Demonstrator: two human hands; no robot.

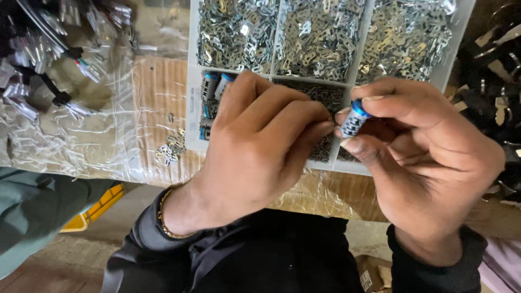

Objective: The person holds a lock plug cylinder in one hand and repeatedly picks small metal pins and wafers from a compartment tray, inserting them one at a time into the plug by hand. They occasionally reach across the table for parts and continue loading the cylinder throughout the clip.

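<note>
My right hand (429, 157) pinches a small cylinder (355, 119) with a blue cap and a dark patterned body between thumb and fingers. My left hand (260, 146) is curled, and its pinched fingertips meet the cylinder's side; whether they hold a small part is hidden. Both hands hover over the near edge of a white divided tray (192, 103). Several similar blue-capped cylinders (214, 87) lie in the tray's near-left compartment. A compartment of thin dark pins (325, 95) sits behind my fingers.
The tray's far compartments hold heaps of small shiny metal clips (320, 32). A few loose clips (171, 147) lie on the plastic-covered cardboard bench. Clear bagged parts with black cables (43, 49) sit at the left, dark metal pieces (494, 81) at the right.
</note>
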